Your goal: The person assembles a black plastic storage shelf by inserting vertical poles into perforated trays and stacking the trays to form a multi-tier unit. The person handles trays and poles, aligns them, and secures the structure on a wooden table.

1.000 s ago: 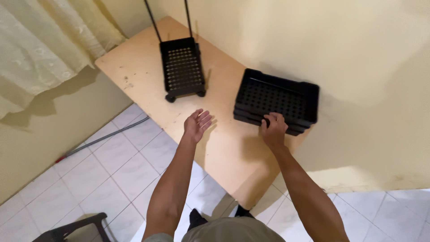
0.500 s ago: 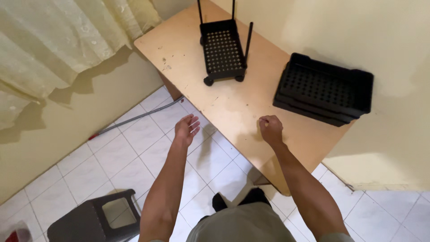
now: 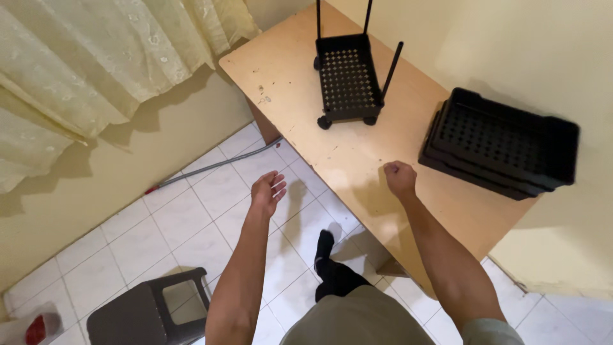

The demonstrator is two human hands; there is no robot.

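Over the near part of the wooden table (image 3: pixel 300 96), in the head view, the right hand (image 3: pixel 400 179) hangs clenched into a fist, grasping nothing that can be seen, its knuckles turned toward the far wall. Beyond it and off to its right, well apart, lies the stack of black perforated trays (image 3: pixel 504 150), nested one in another and set against the pale wall at the table's right end. Farther ahead of the fist and a little to its left stands the small black wheeled rack (image 3: pixel 348 83), a perforated basket on little casters with thin upright rods rising from its corners; it too is well clear of the hand. The left hand (image 3: pixel 268 190) is released, fingers loosely spread and palm open, holding nothing; it hovers off the table's near edge, above the white tiled floor (image 3: pixel 191 217). Below and to the left of that hand sits a dark plastic stool (image 3: pixel 150 313). Far to its left a pale curtain (image 3: pixel 96 57) hangs along the wall.
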